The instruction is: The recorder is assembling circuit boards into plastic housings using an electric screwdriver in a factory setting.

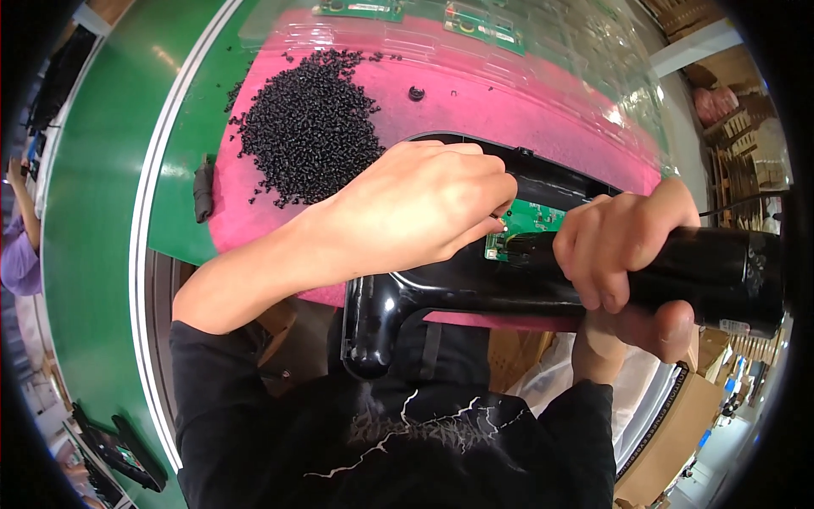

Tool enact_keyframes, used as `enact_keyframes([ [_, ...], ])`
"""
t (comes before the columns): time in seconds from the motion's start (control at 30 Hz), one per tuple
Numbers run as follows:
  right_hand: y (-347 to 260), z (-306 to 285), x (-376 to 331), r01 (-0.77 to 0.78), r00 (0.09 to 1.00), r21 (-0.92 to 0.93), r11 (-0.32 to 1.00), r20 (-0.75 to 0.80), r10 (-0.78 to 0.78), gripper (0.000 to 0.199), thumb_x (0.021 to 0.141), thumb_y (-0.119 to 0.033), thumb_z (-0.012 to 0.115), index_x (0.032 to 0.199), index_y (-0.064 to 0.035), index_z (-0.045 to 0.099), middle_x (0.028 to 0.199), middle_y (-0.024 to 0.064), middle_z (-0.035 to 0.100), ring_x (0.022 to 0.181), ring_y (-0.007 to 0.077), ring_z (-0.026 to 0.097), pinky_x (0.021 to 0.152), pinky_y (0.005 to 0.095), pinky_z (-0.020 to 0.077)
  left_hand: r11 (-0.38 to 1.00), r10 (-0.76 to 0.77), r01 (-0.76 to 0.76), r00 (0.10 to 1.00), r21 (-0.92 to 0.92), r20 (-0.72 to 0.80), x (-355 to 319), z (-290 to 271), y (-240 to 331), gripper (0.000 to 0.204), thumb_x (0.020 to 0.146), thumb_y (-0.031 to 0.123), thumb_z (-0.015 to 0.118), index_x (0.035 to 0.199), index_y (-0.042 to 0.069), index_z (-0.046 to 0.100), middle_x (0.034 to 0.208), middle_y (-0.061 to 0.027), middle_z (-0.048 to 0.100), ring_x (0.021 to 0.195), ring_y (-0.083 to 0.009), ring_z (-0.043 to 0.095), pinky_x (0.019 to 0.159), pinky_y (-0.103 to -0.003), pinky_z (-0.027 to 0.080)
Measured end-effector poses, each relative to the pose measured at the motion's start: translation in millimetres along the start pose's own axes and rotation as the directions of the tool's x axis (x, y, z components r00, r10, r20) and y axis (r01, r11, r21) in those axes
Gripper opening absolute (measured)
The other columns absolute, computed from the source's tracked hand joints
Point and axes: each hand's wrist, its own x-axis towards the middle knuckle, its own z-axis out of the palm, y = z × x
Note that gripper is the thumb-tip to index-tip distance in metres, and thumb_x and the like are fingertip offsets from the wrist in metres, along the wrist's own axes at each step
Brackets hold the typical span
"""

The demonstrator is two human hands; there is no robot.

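Note:
My right hand [623, 246] is wrapped round a thick black electric screwdriver [721, 271], its narrow nose pointing left over a green circuit board [543, 218]. The board lies inside a glossy black plastic housing [475, 293], partly covered by the tool and hands. My left hand [437, 195] reaches over the housing, its fingertips pinched together at the board's left edge beside the screwdriver's nose. What those fingertips hold is too small to make out. A big heap of small black screws [309, 127] lies beyond my left forearm.
A pink mat [526, 114] covers part of the green bench [191, 161]. Clear plastic trays [577, 64] with green boards lie at the back. A small black round part [416, 93] sits on the mat. A cardboard box [670, 441] stands at lower right; another person's arm [25, 204] shows far left.

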Motion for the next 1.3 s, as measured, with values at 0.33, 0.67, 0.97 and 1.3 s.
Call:
enact_keyframes([
  [0.33, 7.6, -2.8, 0.7, -0.014, 0.992, 0.062, 0.998, 0.122, 0.006, 0.048, 0.075, -0.046, 0.079, 0.091, -0.0112, 0.049, 0.057, -0.0062, 0.053, 0.042, 0.0075, 0.05, 0.043, 0.0221, 0.0395, 0.999, 0.026, -0.026, 1.0, 0.018, 0.009, -8.0, -0.2, -4.9, 0.014, 0.08, 0.012, 0.07, 0.084, 0.002, 0.061, 0.08, -0.0078, 0.06, 0.077, -0.0282, 0.06, 0.068, -0.039, 0.049],
  [0.67, -10.5, -13.9, -6.3, 0.426, 0.905, 0.213, 0.88, -0.114, -0.41, 0.036, 0.078, -0.036, 0.072, 0.089, -0.0114, 0.048, 0.059, -0.0063, 0.055, 0.045, 0.0049, 0.05, 0.058, 0.0217, 0.042, 0.986, 0.141, -0.137, 0.989, -0.098, 0.036, 0.3, -1.6, -1.1, 0.014, 0.08, 0.013, 0.071, 0.084, 0.004, 0.063, 0.083, -0.0057, 0.063, 0.079, -0.0261, 0.061, 0.069, -0.037, 0.049],
  [0.97, -27.9, -29.5, -23.2, 0.336, 0.937, -0.007, 0.942, -0.095, -0.335, 0.042, 0.081, -0.042, 0.068, 0.094, -0.009, 0.046, 0.062, -0.0048, 0.054, 0.046, 0.0066, 0.05, 0.053, 0.0237, 0.0412, 0.986, 0.018, -0.017, 1.0, -0.163, 0.001, 5.5, -8.6, 13.3, 0.022, 0.079, 0.006, 0.072, 0.098, -0.002, 0.065, 0.092, -0.0142, 0.066, 0.087, -0.0315, 0.064, 0.077, -0.039, 0.052],
  [1.3, -17.8, -55.3, -36.2, 0.098, 0.982, -0.11, 0.989, -0.152, -0.114, 0.048, 0.084, -0.048, 0.062, 0.098, -0.0045, 0.048, 0.062, -0.0012, 0.049, 0.047, 0.0089, 0.045, 0.054, 0.0273, 0.0383, 0.842, 0.533, -0.501, 0.715, 0.199, -0.452, -1.9, -85.9, 55.6, 0.015, 0.083, 0.014, 0.066, 0.092, 0.003, 0.063, 0.082, -0.0101, 0.059, 0.075, -0.0213, 0.058, 0.066, -0.032, 0.046],
])
